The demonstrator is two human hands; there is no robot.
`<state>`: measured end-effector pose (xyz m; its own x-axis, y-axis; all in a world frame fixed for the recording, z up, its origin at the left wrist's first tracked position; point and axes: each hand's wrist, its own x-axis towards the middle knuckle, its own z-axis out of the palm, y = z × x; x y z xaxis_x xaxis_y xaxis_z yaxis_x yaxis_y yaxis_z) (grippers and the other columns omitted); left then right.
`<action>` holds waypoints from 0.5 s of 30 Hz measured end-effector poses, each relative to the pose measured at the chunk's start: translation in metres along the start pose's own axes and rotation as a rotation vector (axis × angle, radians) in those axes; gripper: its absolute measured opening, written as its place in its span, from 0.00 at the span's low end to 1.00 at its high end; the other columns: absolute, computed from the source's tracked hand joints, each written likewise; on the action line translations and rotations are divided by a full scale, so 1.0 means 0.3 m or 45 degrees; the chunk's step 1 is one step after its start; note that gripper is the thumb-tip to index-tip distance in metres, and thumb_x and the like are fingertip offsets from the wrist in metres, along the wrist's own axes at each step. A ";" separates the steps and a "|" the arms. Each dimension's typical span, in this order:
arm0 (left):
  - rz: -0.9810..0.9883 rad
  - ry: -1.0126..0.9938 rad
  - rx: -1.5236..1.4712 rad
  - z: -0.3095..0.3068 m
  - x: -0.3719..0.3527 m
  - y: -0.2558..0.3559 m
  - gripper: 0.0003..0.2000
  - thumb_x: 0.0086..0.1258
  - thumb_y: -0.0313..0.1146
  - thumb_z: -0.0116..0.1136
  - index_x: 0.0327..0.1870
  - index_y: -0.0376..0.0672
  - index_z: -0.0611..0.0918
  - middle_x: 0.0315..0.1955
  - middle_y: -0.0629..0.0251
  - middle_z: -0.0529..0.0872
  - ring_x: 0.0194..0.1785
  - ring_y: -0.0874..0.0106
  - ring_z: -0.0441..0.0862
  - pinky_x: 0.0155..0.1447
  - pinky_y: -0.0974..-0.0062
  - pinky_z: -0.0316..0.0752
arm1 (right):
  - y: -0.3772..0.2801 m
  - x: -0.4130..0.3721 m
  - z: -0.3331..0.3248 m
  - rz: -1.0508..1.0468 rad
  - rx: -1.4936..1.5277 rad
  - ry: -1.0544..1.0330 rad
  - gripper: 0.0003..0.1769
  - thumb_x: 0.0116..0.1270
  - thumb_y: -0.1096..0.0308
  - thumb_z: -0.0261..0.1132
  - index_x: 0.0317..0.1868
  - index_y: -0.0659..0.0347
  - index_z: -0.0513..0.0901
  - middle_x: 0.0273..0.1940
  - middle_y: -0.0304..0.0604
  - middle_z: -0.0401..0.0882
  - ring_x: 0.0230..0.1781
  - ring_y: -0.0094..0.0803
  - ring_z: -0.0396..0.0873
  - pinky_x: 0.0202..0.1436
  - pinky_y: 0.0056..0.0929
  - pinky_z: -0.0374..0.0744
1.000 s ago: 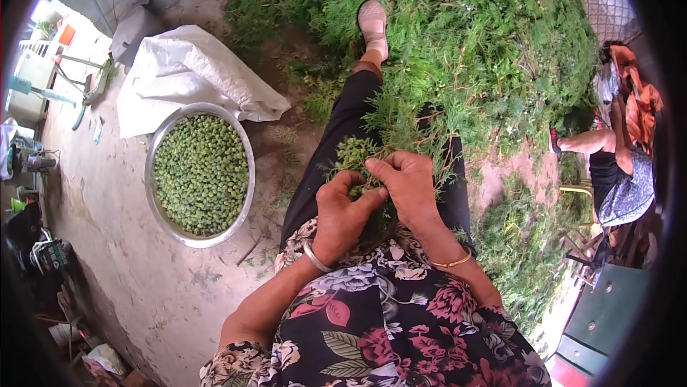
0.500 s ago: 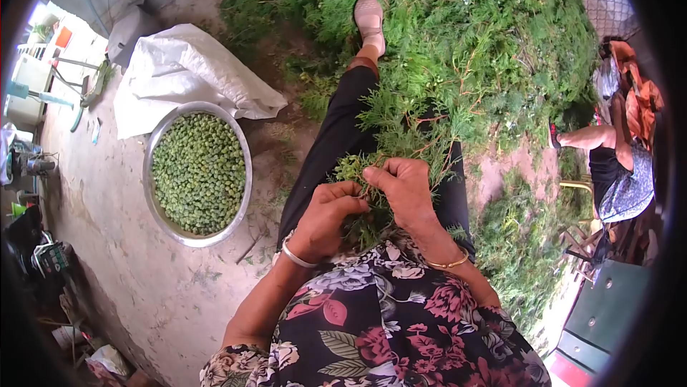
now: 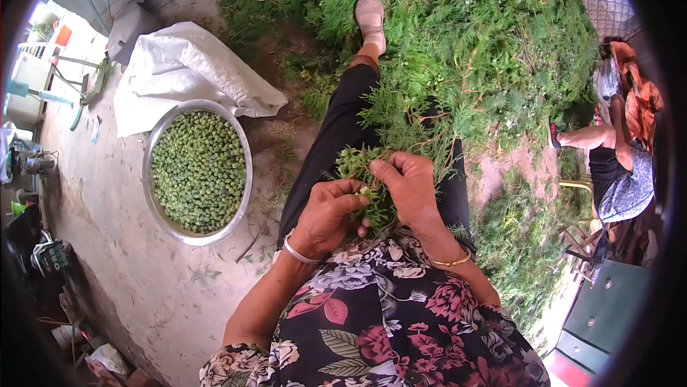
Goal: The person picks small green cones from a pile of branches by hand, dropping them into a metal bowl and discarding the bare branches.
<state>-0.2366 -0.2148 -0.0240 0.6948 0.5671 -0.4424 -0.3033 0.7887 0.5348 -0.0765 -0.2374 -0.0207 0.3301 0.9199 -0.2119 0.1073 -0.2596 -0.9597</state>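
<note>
A green branch with feathery leaves and reddish stems lies across my lap, over the dark trousers. My right hand is closed on the branch with thumb and forefinger pinched together. Just left of it, my left hand is closed too, pinching a small green cone between thumb and forefinger. On the ground to the left stands a round metal basin filled with small green cones.
A white sack lies behind the basin. Heaped green branches cover the ground ahead and to the right. Another person sits at the far right, near a dark green box. Assorted items line the left edge.
My left hand has turned slightly and a small green cone now shows at its fingertips. My right hand has shifted a little to the right along the branch.
</note>
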 end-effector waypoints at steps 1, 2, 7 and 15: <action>-0.014 0.067 0.006 -0.001 -0.008 -0.005 0.06 0.62 0.20 0.54 0.38 0.31 0.79 0.26 0.62 0.80 0.26 0.71 0.80 0.24 0.74 0.75 | 0.002 0.002 -0.006 0.063 0.018 0.047 0.16 0.61 0.70 0.66 0.18 0.68 0.74 0.15 0.29 0.67 0.18 0.16 0.60 0.20 0.24 0.61; -0.026 0.133 0.011 -0.002 -0.014 -0.009 0.05 0.62 0.19 0.53 0.38 0.30 0.79 0.25 0.62 0.80 0.25 0.71 0.79 0.24 0.75 0.73 | -0.010 0.005 -0.002 0.087 0.123 0.132 0.16 0.61 0.70 0.67 0.18 0.66 0.75 0.16 0.27 0.66 0.17 0.15 0.59 0.19 0.23 0.59; 0.004 0.141 -0.120 -0.014 -0.033 -0.026 0.06 0.64 0.22 0.53 0.39 0.30 0.79 0.26 0.58 0.82 0.24 0.72 0.76 0.24 0.77 0.71 | 0.005 0.006 -0.031 0.074 0.198 0.142 0.16 0.62 0.71 0.66 0.18 0.64 0.75 0.15 0.26 0.64 0.17 0.13 0.56 0.18 0.21 0.55; 0.231 0.330 0.520 0.051 -0.029 -0.022 0.11 0.62 0.27 0.62 0.44 0.33 0.80 0.22 0.70 0.80 0.21 0.84 0.71 0.23 0.85 0.64 | 0.017 -0.005 -0.013 -0.016 0.124 0.028 0.17 0.62 0.71 0.66 0.17 0.64 0.73 0.16 0.26 0.65 0.19 0.13 0.57 0.20 0.22 0.57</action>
<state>-0.2305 -0.2286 -0.0128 0.4542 0.7675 -0.4525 -0.0884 0.5442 0.8343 -0.0727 -0.2414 -0.0246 0.3500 0.9159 -0.1966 0.0206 -0.2174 -0.9759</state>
